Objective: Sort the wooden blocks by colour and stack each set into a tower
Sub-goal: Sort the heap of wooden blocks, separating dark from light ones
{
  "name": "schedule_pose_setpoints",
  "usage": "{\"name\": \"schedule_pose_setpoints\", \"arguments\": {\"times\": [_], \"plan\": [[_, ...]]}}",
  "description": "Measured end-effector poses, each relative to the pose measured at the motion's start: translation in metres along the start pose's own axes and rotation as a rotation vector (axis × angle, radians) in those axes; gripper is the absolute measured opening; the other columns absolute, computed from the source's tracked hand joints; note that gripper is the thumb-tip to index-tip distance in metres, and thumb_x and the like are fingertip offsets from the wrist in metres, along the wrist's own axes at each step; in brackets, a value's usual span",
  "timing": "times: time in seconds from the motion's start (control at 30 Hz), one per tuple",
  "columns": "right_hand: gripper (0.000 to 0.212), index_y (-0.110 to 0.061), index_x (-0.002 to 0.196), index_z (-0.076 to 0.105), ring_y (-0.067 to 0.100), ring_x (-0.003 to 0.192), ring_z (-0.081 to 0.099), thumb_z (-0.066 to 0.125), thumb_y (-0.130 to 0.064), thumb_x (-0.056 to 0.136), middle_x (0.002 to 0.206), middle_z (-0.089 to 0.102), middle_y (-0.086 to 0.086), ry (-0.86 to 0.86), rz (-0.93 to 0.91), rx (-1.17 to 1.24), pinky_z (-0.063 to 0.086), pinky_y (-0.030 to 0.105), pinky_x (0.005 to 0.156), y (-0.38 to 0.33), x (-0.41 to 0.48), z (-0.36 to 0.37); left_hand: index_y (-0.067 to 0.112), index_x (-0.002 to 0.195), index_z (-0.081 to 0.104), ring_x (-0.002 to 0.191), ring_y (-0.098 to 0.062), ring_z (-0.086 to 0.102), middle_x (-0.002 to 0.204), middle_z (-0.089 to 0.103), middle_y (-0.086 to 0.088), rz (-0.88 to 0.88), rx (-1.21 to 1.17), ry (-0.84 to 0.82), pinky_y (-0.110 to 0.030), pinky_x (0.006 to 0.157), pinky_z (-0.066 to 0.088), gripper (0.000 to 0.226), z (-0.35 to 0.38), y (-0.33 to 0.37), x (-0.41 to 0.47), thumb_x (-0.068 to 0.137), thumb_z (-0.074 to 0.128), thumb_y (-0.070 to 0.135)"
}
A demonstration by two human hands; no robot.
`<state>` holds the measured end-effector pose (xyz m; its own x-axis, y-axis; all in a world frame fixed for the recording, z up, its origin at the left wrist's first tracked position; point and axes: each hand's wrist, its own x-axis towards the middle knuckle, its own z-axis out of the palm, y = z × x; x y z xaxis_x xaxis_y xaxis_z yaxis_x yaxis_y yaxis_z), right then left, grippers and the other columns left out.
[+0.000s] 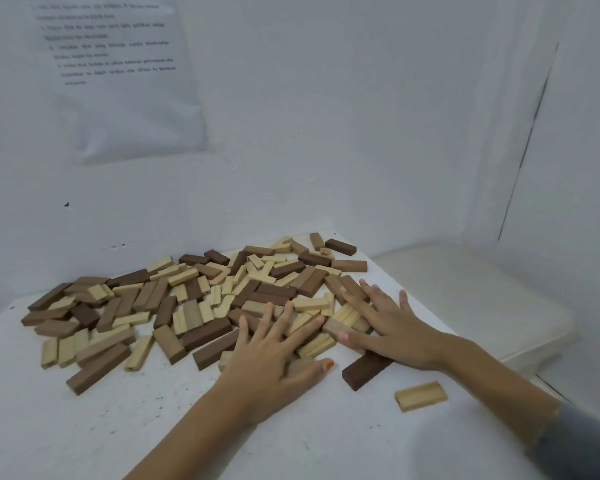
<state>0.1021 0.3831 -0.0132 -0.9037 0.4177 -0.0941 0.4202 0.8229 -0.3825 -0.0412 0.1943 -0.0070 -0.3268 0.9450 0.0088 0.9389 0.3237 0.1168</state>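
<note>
The head view looked down on a white table [84, 427], its matt top scuffed and flecked with small dark marks. Across the middle of the frame, from the left edge to right of centre, lay a loose heap of wooden blocks [194, 299]. They were small rectangular bars with smooth faces and squared ends. They came in three tones: pale cream with visible grain, mid brown, and dark chocolate brown. All were mixed together, lying flat or tilted over one another, with none stacked.

The left hand [274, 362] came up from the bottom centre. It lay palm down on the near right part of the heap, fingers straight and spread apart, gripping nothing. Its thumb, with an orange nail, pointed right.

The right hand [388, 327] reached in from the lower right on a bare forearm, with a grey sleeve [582, 441] at the frame's corner. It too lay flat on the heap's right end, fingers fanned open and holding nothing.

A dark block [364, 372] lay partly under the heel of that hand. A pale block [420, 396] sat alone on the table just below and to the right of it.

Behind stood a plain white wall [326, 133]. A sheet of paper [118, 81] with blurred, unreadable print hung at the upper left.
</note>
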Motion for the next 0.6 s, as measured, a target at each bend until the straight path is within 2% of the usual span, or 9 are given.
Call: {"name": "schedule_pose_setpoints", "arguments": {"times": [0.3,0.4,0.5,0.6], "plan": [[0.090,-0.041,0.152,-0.008,0.018,0.145,-0.026,0.015,-0.080,0.074,0.159,-0.023,0.001,-0.022,0.049,-0.004,-0.021,0.057,0.112,-0.016,0.009,-0.002,0.058,0.142,-0.006,0.144,-0.010,-0.020,0.158,-0.013,0.017,-0.050,-0.019,0.041,-0.047,0.117,-0.013,0.063,0.000,0.003,-0.006,0.082,0.004,0.071],[0.082,-0.041,0.152,-0.005,0.017,0.145,-0.026,0.015,-0.076,0.081,0.160,-0.022,0.000,-0.020,0.059,0.006,-0.022,0.057,0.111,-0.016,0.013,-0.001,0.060,0.141,-0.004,0.145,-0.007,-0.017,0.158,-0.009,0.018,-0.069,-0.025,0.046,-0.047,0.118,-0.011,0.062,-0.002,0.004,-0.006,0.080,0.004,0.072],[0.067,-0.043,0.152,0.001,0.013,0.145,-0.024,0.018,-0.067,0.092,0.161,-0.016,-0.005,-0.024,0.058,0.105,-0.023,0.054,0.112,-0.015,0.011,-0.005,0.059,0.141,-0.002,0.146,-0.008,-0.013,0.159,-0.005,0.017,-0.065,-0.019,0.073,-0.047,0.119,-0.007,0.070,-0.001,0.003,-0.007,0.074,-0.003,0.078],[0.070,-0.047,0.150,0.003,0.008,0.146,-0.019,0.015,-0.071,0.085,0.161,-0.009,-0.012,0.008,0.051,0.263,-0.021,0.049,0.115,-0.021,0.000,-0.014,0.052,0.145,0.003,0.146,-0.006,-0.009,0.159,0.000,0.018,-0.077,-0.077,0.114,-0.046,0.119,-0.005,0.084,0.000,0.000,-0.010,0.067,-0.008,0.081]]}}
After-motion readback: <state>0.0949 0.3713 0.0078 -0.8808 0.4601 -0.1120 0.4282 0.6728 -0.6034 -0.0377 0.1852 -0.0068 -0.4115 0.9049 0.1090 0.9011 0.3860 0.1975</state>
